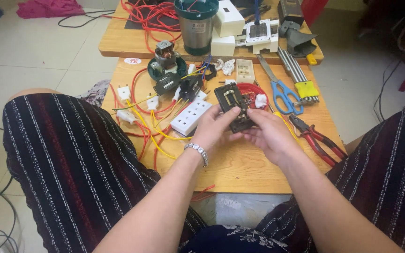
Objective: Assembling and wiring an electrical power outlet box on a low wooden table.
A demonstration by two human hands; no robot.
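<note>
My left hand [213, 129] and my right hand [269, 133] together hold a dark rectangular switch part [233, 104] with brass contacts, tilted up above a low wooden table [240, 166]. The left fingers grip its lower left edge; the right fingers pinch its lower right corner. A silver bracelet [198, 151] circles my left wrist. Just left of the left hand lies a white multi-socket strip [191, 116]. Behind the held part sits a red round piece [251, 90] with white bits.
Red and yellow wires [148, 124] with white connectors sprawl on the left. Blue-handled scissors [280, 91], red-handled pliers [315, 136] and a yellow-handled tool set [301, 77] lie right. A small motor [166, 58], a metal canister [197, 28] and white boxes [228, 21] stand behind. My striped-clad knees flank the table.
</note>
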